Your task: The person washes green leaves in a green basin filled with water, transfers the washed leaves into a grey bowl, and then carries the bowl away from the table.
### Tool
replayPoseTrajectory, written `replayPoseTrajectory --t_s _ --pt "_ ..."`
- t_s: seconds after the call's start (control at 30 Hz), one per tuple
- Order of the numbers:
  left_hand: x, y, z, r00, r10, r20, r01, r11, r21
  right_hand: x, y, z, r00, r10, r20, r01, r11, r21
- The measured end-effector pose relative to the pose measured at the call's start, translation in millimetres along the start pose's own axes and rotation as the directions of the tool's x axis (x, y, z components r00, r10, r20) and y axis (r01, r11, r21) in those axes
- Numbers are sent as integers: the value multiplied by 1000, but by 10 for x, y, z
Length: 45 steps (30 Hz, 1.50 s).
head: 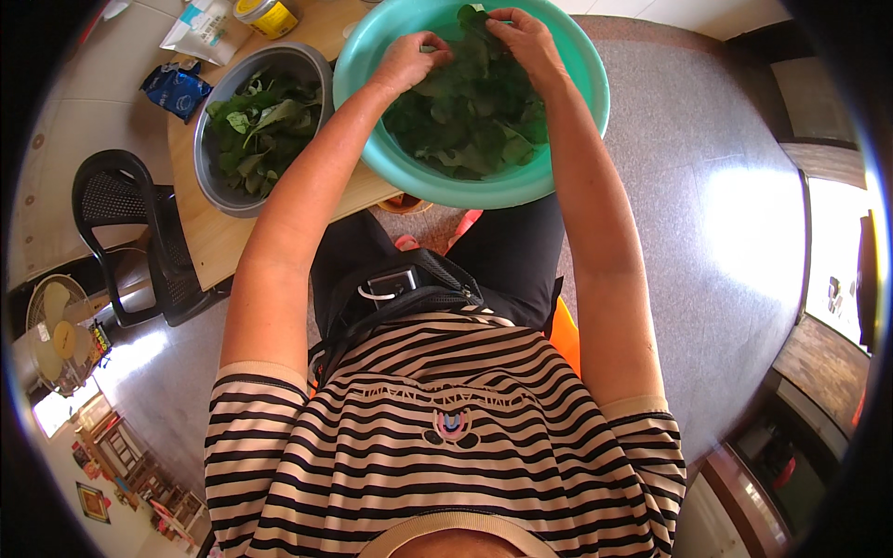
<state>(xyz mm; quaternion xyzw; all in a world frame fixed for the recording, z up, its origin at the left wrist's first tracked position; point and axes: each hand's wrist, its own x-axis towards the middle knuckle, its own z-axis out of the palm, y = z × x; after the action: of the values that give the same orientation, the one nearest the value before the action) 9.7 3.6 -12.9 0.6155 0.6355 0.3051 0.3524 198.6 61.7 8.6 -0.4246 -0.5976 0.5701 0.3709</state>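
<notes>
A large green plastic basin [377,150] holds water with many dark green leaves [467,118] in it. My left hand [411,61] is over the basin's left part, thumb and fingertips bent together; whether a leaf is between them cannot be made out. My right hand [527,42] pinches a green leaf [474,19] near the basin's far rim. To the left of the green basin, a grey basin [204,164] on the wooden table contains a heap of leafy greens [261,132], some with stems.
Behind the grey basin are a blue packet [176,89], a white pouch [204,33] and a yellow-labelled tub [268,15]. A black chair [111,199] stands left of the wooden table [199,237]. A fan [63,338] is farther left.
</notes>
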Motion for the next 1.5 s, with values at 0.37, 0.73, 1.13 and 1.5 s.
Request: replayPoseTrajectory --t_s 0.37,0.73,1.13,1.5 --pt "-73 81 -13 995 -40 89 49 993 -104 0 44 18 997 69 -35 -75 970 -232" --pt "-39 -1 61 993 -83 84 102 964 -246 85 293 -124 994 17 103 22 930 -366" --pt "-91 -23 -32 921 179 -345 25 858 513 33 253 -37 998 -53 -15 20 598 -801" --pt "-100 68 -33 921 253 -295 -164 941 295 -44 96 103 983 -182 11 156 807 -569"
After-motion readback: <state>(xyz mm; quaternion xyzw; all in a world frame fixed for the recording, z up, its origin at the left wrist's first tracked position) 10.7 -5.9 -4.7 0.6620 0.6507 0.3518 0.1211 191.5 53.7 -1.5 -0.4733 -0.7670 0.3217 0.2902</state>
